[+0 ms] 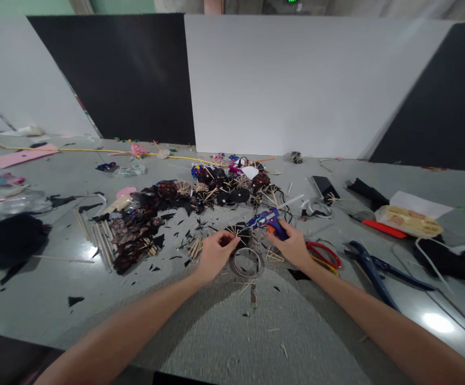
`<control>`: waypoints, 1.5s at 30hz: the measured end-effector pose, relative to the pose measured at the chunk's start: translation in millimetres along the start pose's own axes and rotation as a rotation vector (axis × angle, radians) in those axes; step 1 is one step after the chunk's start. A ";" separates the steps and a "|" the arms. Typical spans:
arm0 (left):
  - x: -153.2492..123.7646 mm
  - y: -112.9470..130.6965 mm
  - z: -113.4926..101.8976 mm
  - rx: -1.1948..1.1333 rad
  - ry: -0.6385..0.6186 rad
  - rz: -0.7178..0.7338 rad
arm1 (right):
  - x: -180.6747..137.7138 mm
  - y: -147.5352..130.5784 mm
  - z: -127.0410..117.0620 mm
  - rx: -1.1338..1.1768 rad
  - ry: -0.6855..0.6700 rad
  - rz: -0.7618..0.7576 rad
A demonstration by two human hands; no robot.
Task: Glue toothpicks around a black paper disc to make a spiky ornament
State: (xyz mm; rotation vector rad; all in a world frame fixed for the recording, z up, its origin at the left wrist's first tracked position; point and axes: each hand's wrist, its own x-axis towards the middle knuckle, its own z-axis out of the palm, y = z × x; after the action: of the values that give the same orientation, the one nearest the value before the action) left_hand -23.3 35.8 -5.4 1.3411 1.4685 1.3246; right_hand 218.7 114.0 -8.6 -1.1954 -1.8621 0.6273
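"Black, that disc (243, 233), with pale sticks fanned across it. Where does it sit?"

"Between the two hands, so take it as the centre of the clock. Left hand (217, 251) comes in from eight o'clock, thumb and forefinger closed on it in a pinch."

"Gripping the rim, or one of the sticks?"

"Can't tell — the fingertips cover that spot. It's a small, tight hold either way, and the other fingers are mostly hidden."

"And the right hand (291, 243)?"

"Curled round the handle of a blue glue gun (268, 218), at two o'clock from the disc. One finger is by the orange trigger (271, 229); whether it's pressed, I can't say. The nozzle points to nine o'clock, ending near the disc's edge."

"What lies close by?"

"A clear ring (258, 263) between five and six, and a scatter of short sticks (194, 249) between eight and nine, just beside the left hand."

"Further out?"

"Red scissor handles (334, 252) just past three, near the right wrist, with blue-handled pliers (371, 270) beyond them. A crumpled dark heap (130, 238) is at nine — and more stick-covered discs (240, 182) crowd twelve."
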 end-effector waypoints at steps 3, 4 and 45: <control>2.5 -2.5 -0.4 -0.003 0.018 -0.015 | -0.6 -0.7 -0.7 0.018 -0.007 0.014; 3.3 -3.9 -0.4 -0.004 0.023 -0.017 | -0.9 -0.4 -1.0 0.028 -0.007 0.020; 1.2 6.4 1.5 -0.283 0.044 0.045 | -9.8 -91.9 38.7 0.386 -0.204 0.016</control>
State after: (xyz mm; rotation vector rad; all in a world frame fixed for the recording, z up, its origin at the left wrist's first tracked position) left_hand -20.7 36.8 0.7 1.1725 1.2301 1.5353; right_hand 142.5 66.8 36.2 -0.9191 -1.7896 1.0957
